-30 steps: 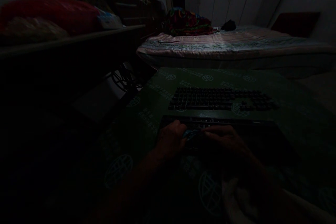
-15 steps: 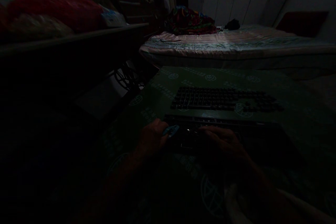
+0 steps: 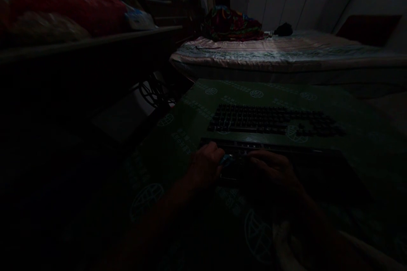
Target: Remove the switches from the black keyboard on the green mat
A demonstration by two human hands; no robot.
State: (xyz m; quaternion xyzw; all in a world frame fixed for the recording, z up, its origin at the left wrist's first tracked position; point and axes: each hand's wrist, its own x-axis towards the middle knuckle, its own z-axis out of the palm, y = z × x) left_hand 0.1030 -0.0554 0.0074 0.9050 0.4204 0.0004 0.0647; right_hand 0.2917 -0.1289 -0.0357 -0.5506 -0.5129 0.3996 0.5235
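The room is very dark. A black keyboard base (image 3: pixel 321 173) lies across the green printed board, its left part under my hands. My left hand (image 3: pixel 205 163) is closed on a small light-blue item (image 3: pixel 227 160) whose kind I cannot make out; it reaches over the base towards my right hand. My right hand (image 3: pixel 271 167) is over the middle of the base, fingers bent and drawn together, fingertips close to the blue item. Whether those fingertips hold anything is lost in shadow. Beyond the base, black keycaps (image 3: pixel 248 118) are laid out in keyboard rows.
The green board (image 3: pixel 178 135) carries white globe prints. A pale cloth-like thing (image 3: pixel 281 237) is near my right forearm. Behind is a bed (image 3: pixel 286 53) with a dark red patterned blanket (image 3: pixel 233 25). On the left, a shelf (image 3: pixel 152 34) bears a red bag (image 3: pixel 73 8).
My left hand has moved right with the blue item, closer to my right hand. My right hand has shifted slightly right. The keycaps stay in place.
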